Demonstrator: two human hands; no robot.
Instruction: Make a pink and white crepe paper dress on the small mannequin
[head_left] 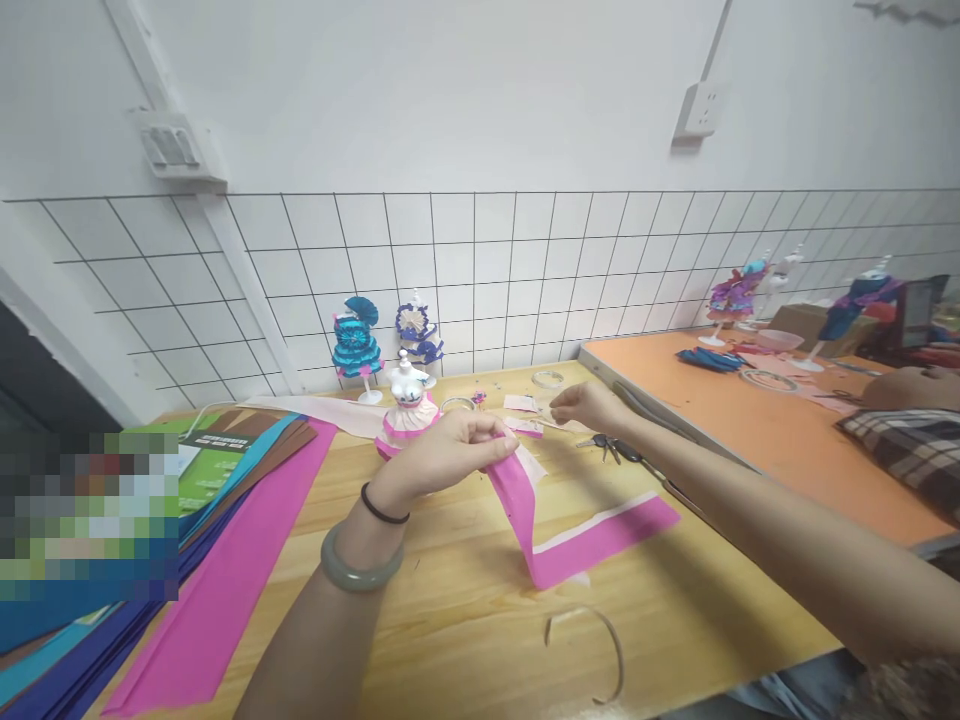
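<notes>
My left hand, with a bangle and a dark hair tie at the wrist, pinches the upper end of a pink paper strip edged in white. The strip hangs down, bends, and lies to the right along the wooden table. My right hand is raised a little to the right, fingers pressed together; what they hold, if anything, is too small to make out. Just behind my left hand stands a small white dress-form figure in a white and pink ruffled skirt, partly hidden by the hand.
Long pink paper and other coloured sheets lie at left. Two dressed figures, one teal and one purple, stand by the wall. Keys, a tape roll and a curved band lie about. A person's arm rests on the orange table.
</notes>
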